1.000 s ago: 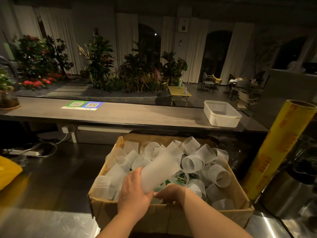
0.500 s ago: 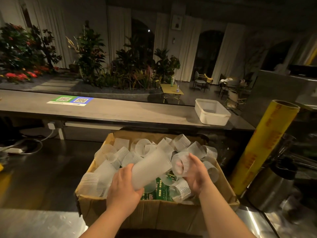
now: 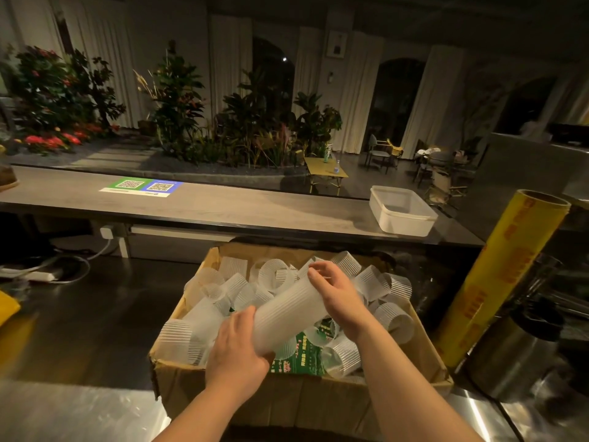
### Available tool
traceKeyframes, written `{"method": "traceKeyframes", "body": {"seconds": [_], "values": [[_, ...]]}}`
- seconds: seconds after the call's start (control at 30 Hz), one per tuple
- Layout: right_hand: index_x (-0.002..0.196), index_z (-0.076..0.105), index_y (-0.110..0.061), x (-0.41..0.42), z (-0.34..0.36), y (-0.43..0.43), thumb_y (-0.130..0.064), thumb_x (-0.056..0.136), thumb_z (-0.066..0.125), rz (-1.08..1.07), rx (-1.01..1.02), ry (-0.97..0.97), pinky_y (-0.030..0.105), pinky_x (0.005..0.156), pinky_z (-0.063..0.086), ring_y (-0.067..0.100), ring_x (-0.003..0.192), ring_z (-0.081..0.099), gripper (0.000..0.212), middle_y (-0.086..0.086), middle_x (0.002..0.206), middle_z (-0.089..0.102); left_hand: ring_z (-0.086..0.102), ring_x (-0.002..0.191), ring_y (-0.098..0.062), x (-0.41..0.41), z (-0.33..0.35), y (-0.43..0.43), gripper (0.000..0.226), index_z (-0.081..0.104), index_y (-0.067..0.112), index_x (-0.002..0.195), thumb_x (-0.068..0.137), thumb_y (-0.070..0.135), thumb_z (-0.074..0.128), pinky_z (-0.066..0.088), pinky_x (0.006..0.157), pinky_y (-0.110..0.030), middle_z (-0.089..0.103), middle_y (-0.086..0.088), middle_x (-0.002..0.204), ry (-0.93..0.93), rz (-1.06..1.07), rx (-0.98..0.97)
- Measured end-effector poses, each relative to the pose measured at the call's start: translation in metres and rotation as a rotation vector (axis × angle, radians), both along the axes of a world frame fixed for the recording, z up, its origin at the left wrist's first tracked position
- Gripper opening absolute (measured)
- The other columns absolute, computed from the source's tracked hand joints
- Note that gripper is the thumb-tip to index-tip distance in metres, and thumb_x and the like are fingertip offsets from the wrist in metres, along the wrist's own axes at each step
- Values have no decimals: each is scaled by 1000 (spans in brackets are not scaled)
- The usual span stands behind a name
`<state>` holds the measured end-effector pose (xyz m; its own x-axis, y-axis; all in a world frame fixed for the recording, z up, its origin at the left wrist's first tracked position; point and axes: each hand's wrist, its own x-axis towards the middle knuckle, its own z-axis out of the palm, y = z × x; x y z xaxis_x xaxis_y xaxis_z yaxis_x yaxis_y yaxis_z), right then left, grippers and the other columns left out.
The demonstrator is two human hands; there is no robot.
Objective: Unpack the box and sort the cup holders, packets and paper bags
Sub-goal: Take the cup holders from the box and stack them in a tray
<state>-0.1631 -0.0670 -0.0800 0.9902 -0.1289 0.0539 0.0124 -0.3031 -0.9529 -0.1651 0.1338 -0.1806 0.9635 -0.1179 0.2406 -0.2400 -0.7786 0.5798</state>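
Both my hands grip one nested stack of cup holders (image 3: pixel 288 314) above the cardboard box (image 3: pixel 287 406): my left hand (image 3: pixel 237 352) clamps the near end, my right hand (image 3: pixel 334 291) closes over the far end; I should squeeze lightly, keep the ribbed sleeves aligned, and lift clear of the loose holders (image 3: pixel 395 320) and green packets (image 3: pixel 298 355) beneath

The left hand (image 3: pixel 237 349) covers the near end of the stack of cup holders (image 3: pixel 287 314), and the right hand (image 3: pixel 338 295) covers its far end, so the count of nested pieces cannot be told. The green packet (image 3: pixel 296 355) lies mostly buried under loose holders; its print is too small to read. The cardboard box (image 3: pixel 287 406) hides its own floor. Both forearms run off the bottom edge. The yellow object (image 3: pixel 8 309) is cut by the left edge, possibly a bag.
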Motion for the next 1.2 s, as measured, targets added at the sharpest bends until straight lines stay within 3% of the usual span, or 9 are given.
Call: {"method": "traceKeyframes", "body": {"seconds": [0.1,0.2,0.33,0.43,0.57,0.67,0.9,1.1,1.2], "values": [[143,49,-39,-6,-17,-2,-75,96,29,222,115,112,48,115,33,21,139,39,62,-7,151,44,35,115,-5,0,-2,1,89,27,35,141,74,30,86,50,101,-34,39,15,132,-7,20,-6],[136,58,-25,-3,-22,-25,-60,105,29,-19,447,51,45,111,36,22,131,52,55,4,142,60,37,113,-5,-1,-2,1,85,28,36,141,77,41,83,51,95,-30,40,14,131,-27,7,-13],[98,68,-17,-1,-52,-64,-25,97,62,-515,-227,214,49,84,60,26,85,68,10,10,92,71,39,111,-6,1,-4,0,84,30,35,142,77,49,81,51,92,-30,41,13,129,-45,13,-15],[102,67,-18,-9,-87,-70,-39,89,70,-341,-578,554,41,81,62,19,83,69,25,2,90,70,40,112,-7,2,-3,-1,84,28,36,141,77,49,81,53,92,-31,41,13,129,-41,11,-15],[118,61,-19,-8,-110,-67,-44,84,77,-226,-643,651,39,91,58,19,99,67,45,1,109,69,39,113,-6,0,-3,-1,84,27,36,142,79,48,80,51,95,-31,39,14,130,-33,1,-9],[116,68,-14,-6,-101,-69,-32,97,67,-260,-483,612,40,92,59,20,94,67,26,4,102,70,38,113,-5,0,-3,1,85,26,37,142,78,49,81,50,96,-30,39,14,130,-26,6,-11],[125,64,-6,-27,-63,-78,-24,104,59,-333,-74,569,42,98,48,24,105,59,28,11,119,65,41,111,-7,4,-4,0,83,28,36,140,77,49,80,50,92,-29,40,14,128,-29,-7,2],[126,59,-14,-29,-31,-63,-33,107,51,-452,509,210,52,98,55,31,113,62,28,11,122,63,40,112,-7,2,-2,0,83,25,39,140,78,50,79,49,93,-28,38,16,128,-25,-17,7],[122,61,-14,-24,-12,-47,-38,108,46,-406,471,93,52,101,53,30,111,61,31,10,120,62,39,112,-6,1,0,0,81,26,40,139,78,48,78,50,93,-29,39,16,128,-8,-26,19]]}}
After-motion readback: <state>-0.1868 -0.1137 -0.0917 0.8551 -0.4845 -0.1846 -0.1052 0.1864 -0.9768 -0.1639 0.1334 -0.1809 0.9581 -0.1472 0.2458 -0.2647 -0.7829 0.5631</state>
